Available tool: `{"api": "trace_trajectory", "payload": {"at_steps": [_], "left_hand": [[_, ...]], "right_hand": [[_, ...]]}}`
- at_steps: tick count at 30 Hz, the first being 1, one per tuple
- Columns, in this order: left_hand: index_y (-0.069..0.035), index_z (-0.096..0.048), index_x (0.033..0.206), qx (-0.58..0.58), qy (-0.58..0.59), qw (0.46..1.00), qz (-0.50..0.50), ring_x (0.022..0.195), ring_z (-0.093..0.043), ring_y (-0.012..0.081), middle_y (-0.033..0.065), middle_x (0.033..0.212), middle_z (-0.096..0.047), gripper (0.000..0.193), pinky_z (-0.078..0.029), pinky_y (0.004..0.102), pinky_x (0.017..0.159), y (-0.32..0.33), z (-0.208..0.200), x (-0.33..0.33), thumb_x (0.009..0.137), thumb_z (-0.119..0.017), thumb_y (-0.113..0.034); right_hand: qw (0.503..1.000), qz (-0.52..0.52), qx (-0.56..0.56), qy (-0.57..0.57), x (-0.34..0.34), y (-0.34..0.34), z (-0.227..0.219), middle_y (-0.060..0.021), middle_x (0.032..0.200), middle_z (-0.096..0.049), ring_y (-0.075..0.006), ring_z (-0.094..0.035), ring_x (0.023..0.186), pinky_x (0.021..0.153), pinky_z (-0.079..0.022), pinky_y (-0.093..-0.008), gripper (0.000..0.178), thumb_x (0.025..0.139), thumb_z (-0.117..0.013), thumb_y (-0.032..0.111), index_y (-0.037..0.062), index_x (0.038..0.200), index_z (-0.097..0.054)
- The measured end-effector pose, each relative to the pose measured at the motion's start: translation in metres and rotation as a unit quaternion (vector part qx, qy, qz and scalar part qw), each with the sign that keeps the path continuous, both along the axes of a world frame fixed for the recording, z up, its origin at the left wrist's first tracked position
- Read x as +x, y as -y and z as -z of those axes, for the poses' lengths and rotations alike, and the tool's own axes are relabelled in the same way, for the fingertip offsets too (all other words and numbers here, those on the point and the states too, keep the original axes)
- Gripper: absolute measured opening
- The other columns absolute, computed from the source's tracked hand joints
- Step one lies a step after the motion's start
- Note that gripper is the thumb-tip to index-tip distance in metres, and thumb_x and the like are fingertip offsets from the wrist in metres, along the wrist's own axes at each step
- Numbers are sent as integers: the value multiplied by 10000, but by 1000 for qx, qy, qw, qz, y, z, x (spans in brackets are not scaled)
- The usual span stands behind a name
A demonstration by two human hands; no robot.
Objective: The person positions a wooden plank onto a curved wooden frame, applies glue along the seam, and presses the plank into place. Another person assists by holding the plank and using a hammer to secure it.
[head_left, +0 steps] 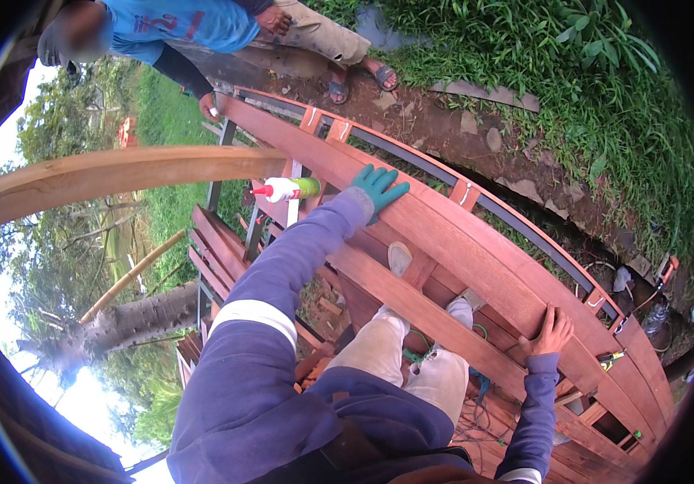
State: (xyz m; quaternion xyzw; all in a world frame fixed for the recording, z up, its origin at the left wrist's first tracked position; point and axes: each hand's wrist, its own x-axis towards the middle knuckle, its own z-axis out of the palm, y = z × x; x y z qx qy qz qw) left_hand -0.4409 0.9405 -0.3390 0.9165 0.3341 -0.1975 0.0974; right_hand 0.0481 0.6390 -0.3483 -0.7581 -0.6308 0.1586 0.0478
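A long reddish-brown wooden board [460,242] runs diagonally from the far left to the right. My left hand [377,192], in a teal glove with a grey cuff, lies on its upper part with fingers spread. My bare right hand [549,331] rests lower on the same board, fingers stretched over its face and thumb apart. Just left of my gloved hand, a white glue bottle [286,189] with a red nozzle and green label lies on its side. White beads of glue show on short wooden crosspieces [465,194] beyond the board.
A co-worker's hand [211,106] touches the board's far end. Dark metal framing [524,230] curves along the outer side, beside a ditch and grass. A thick curved beam [121,171] juts in from the left. Another plank [427,306] crosses above my legs; cords lie below.
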Motion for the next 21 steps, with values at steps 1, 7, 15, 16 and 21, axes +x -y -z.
{"api": "trace_trajectory", "payload": {"at_steps": [1, 7, 15, 16, 21], "left_hand": [[-216, -371, 1555, 2, -9, 1000, -9, 1407, -400, 430, 193, 1524, -419, 1029, -277, 597, 1190, -7, 0, -1, 627, -812, -150], [-180, -416, 1538, -12, 99, 995, 0, 1341, -444, 439, 222, 1465, -451, 1067, -330, 574, 1147, -43, 9, 5, 564, -851, -137], [-158, -329, 1585, 8, -1, 1000, -16, 1384, -431, 442, 235, 1537, -417, 1130, -341, 523, 1164, -89, 36, 26, 582, -849, -145], [-157, -329, 1584, 12, 3, 1000, -10, 1381, -433, 444, 236, 1534, -418, 1126, -344, 522, 1163, -94, 39, 26, 586, -850, -151], [-157, -329, 1582, -2, 7, 1000, -5, 1371, -438, 454, 242, 1523, -424, 1114, -361, 520, 1157, -103, 52, 37, 604, -861, -188]], "right_hand": [[999, -28, 20, -6, 1, -10, -2, -164, 1335, -517, -401, -468, 1280, 1140, -303, -595, 1124, 404, -896, 249, 108, 1449, -507], [996, -45, 49, -53, 16, -54, -7, -175, 1331, -503, -390, -464, 1291, 1208, -229, -603, 1109, 471, -900, 245, 107, 1482, -465], [997, -7, 19, -76, 39, -102, 8, -134, 1410, -503, -351, -419, 1392, 1262, -139, -599, 1054, 606, -916, 276, 172, 1535, -430], [997, -10, 19, -77, 41, -107, 12, -131, 1415, -504, -345, -418, 1396, 1264, -141, -591, 1057, 602, -922, 289, 175, 1533, -435], [995, -7, 20, -96, 60, -121, 35, -119, 1422, -517, -326, -415, 1407, 1272, -147, -561, 1097, 551, -955, 386, 180, 1514, -472]]}}
